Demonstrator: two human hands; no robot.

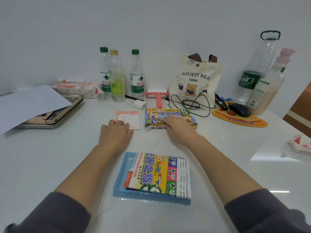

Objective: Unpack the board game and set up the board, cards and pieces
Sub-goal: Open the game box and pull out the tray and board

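Observation:
The colourful game box [175,115] lies on the white table at mid distance, its near flap open. My right hand [178,130] rests on its front, fingers laid over the top. To the left, my left hand [116,132] lies flat with straight fingers on the near edge of a pink sheet of cards [130,119]. Close to me sits a blue plastic tray [121,184]. On the tray lies the folded game board [159,174], printed side up.
Three bottles [116,76], a tote bag [195,81], a pink roller [157,96], a charger with cable [139,104] and a mouse on its pad [239,110] line the back. A laptop under paper [33,105] lies left; tall bottles [255,78] stand right.

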